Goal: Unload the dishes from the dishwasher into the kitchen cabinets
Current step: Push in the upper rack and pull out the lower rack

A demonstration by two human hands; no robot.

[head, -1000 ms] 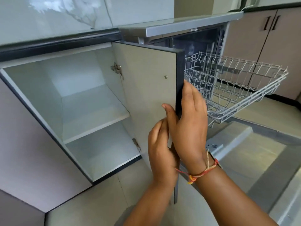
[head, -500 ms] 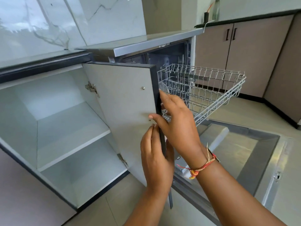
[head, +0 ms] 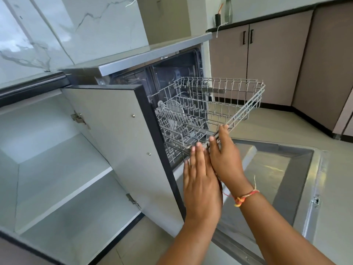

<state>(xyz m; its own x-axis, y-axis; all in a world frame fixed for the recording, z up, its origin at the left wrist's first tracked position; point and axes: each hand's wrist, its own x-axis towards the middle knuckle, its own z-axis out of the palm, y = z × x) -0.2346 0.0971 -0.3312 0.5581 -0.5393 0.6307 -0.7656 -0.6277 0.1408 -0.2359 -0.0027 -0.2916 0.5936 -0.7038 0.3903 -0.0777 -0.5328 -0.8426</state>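
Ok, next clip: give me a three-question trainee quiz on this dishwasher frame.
1. True or false: the grey wire upper rack is pulled out of the dishwasher.
2. Which hand touches the rack's front edge: A left hand, B right hand?
3. What lies on the pale open cabinet's white shelf?

Key: 1 true; 2 B; 3 nothing visible.

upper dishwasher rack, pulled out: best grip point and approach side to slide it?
Grip the upper rack by its front rim wire, near where the right hand touches it. Come from the front, over the lowered dishwasher door; the open cabinet door crowds its left side.
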